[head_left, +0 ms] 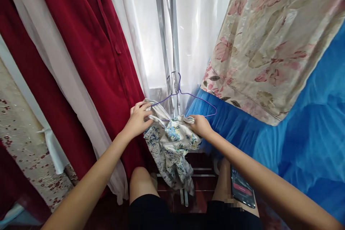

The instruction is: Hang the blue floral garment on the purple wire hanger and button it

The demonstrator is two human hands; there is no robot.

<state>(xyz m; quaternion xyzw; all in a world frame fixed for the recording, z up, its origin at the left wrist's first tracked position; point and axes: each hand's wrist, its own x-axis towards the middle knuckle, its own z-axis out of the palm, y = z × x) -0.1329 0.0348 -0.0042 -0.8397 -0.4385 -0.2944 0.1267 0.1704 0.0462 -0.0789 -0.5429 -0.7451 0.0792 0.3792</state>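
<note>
A purple wire hanger [185, 97] hangs from the metal window frame [172, 43] in front of me. A white garment with a blue floral print [172, 147] droops from it. My left hand [138, 118] is closed on the garment's white strap at the hanger's left end. Over at the hanger's right side, my right hand [199, 125] grips the bunched fabric.
Dark red curtains [81, 54] and a sheer white curtain [54, 61] hang at the left. A pink floral fabric [272, 39] and blue netting [302, 129] fill the right. A phone [242, 188] rests on my right thigh. My knees are below.
</note>
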